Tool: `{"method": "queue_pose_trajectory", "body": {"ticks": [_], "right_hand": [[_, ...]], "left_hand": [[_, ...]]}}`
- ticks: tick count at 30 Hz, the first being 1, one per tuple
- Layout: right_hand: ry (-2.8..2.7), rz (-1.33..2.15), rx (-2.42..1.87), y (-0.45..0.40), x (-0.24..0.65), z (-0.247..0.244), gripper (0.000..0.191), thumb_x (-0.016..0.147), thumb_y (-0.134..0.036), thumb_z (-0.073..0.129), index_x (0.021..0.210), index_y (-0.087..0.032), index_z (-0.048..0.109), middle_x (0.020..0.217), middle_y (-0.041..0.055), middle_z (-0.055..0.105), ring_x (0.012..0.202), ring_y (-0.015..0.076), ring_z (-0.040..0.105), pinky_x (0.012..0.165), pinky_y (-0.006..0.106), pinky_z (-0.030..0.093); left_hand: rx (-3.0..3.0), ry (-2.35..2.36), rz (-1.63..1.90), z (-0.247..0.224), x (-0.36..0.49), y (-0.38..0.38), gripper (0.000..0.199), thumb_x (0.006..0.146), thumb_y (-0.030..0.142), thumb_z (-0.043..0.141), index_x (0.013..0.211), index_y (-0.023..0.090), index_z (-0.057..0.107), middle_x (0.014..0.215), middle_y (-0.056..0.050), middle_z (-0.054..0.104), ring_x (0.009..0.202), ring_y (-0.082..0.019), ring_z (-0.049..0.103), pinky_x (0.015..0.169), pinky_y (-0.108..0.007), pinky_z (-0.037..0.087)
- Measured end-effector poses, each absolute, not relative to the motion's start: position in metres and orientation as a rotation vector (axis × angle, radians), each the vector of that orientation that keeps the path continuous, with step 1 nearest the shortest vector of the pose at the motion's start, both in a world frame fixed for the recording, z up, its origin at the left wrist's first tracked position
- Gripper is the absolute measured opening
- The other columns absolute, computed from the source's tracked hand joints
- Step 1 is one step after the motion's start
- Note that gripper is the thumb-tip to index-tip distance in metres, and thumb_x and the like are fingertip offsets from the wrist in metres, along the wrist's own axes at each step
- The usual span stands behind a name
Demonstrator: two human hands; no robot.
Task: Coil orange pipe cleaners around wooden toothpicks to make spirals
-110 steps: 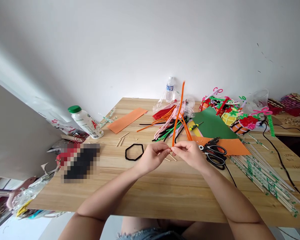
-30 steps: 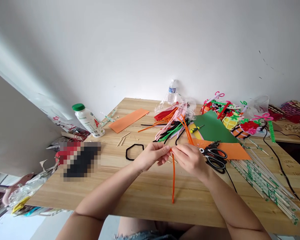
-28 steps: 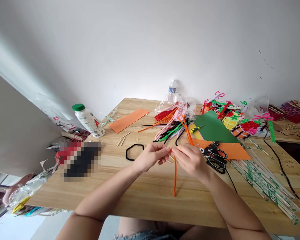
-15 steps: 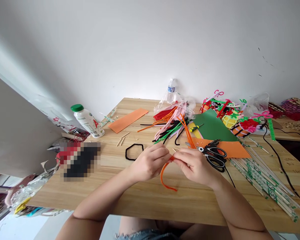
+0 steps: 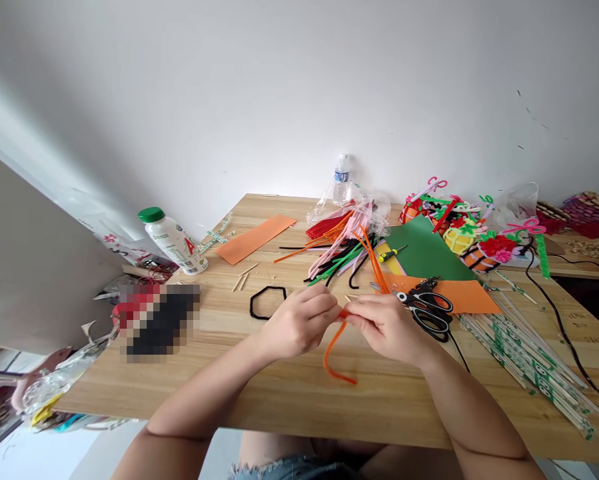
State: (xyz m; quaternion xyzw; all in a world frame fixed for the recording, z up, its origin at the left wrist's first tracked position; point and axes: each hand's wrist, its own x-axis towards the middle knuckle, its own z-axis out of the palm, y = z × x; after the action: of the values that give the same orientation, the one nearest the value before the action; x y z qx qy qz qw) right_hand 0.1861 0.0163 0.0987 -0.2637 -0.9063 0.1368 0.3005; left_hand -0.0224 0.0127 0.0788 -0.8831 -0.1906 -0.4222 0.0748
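Observation:
An orange pipe cleaner point(image 5: 333, 365) is pinched between my two hands, its free end curving down over the wooden table. My left hand point(image 5: 302, 323) grips it with fingers pressed together. Close beside it, my right hand point(image 5: 383, 325) is also closed on the orange piece; the part between the fingertips is mostly hidden. A black pipe cleaner bent into a many-sided ring point(image 5: 252, 305) lies left of my left hand. Black-handled scissors point(image 5: 432, 312) rest just right of my right hand.
Colored pipe cleaners point(image 5: 346, 243), green paper point(image 5: 424, 247), a yellow screwdriver point(image 5: 388, 255) and orange paper point(image 5: 256, 239) lie toward the back. A white bottle point(image 5: 174, 243) stands left. Wrapped sticks point(image 5: 526, 363) and a black cable point(image 5: 554, 313) are at right.
The hanging end of the orange pipe cleaner has swung slightly right and straightened a little. Both hands keep nearly the same place and pinch.

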Motion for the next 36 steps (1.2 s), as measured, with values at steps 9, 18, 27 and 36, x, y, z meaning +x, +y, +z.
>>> {"method": "queue_pose_trajectory", "body": {"ticks": [9,18,27,36], "right_hand": [[-2.346,-0.12,-0.734,0.019,0.184,0.09,0.023,0.093,-0.01,0.044,0.086,-0.014,0.066,0.071,0.0059,0.063,0.063,0.0153,0.055,0.058,0.027,0.04],[-2.458,-0.272,-0.702,0.022,0.181,0.087,0.028,0.093,-0.007,0.041,0.082,-0.014,0.065,0.065,0.0035,0.057,0.06,0.0145,0.051,0.056,0.027,0.038],[-2.551,0.569,-0.654,0.035,0.193,0.095,0.024,0.094,-0.019,0.053,0.076,-0.015,0.068,0.057,-0.0014,0.057,0.05,0.0089,0.048,0.051,0.021,0.037],[-2.395,0.007,-0.735,0.025,0.184,0.085,0.025,0.092,-0.01,0.047,0.077,-0.014,0.067,0.064,0.0046,0.062,0.06,0.0138,0.055,0.058,0.025,0.04]], "left_hand": [[-3.084,-1.527,-1.624,0.079,-0.016,0.011,0.037,0.092,0.044,0.05,0.077,0.013,0.063,0.067,-0.005,0.058,0.059,-0.012,0.052,0.054,-0.024,0.041],[-3.404,-2.028,-1.796,0.08,-0.016,0.015,0.043,0.084,0.051,0.059,0.068,0.012,0.062,0.056,0.0,0.05,0.05,-0.008,0.042,0.046,-0.021,0.03],[-2.736,-0.573,-0.985,0.074,-0.02,0.017,0.024,0.094,0.01,0.039,0.083,0.013,0.061,0.074,-0.007,0.06,0.068,-0.017,0.052,0.06,-0.029,0.042],[-3.299,-1.654,-1.497,0.077,-0.019,0.017,0.042,0.093,0.045,0.047,0.071,0.012,0.061,0.059,-0.002,0.055,0.054,-0.01,0.048,0.05,-0.021,0.037]]}}
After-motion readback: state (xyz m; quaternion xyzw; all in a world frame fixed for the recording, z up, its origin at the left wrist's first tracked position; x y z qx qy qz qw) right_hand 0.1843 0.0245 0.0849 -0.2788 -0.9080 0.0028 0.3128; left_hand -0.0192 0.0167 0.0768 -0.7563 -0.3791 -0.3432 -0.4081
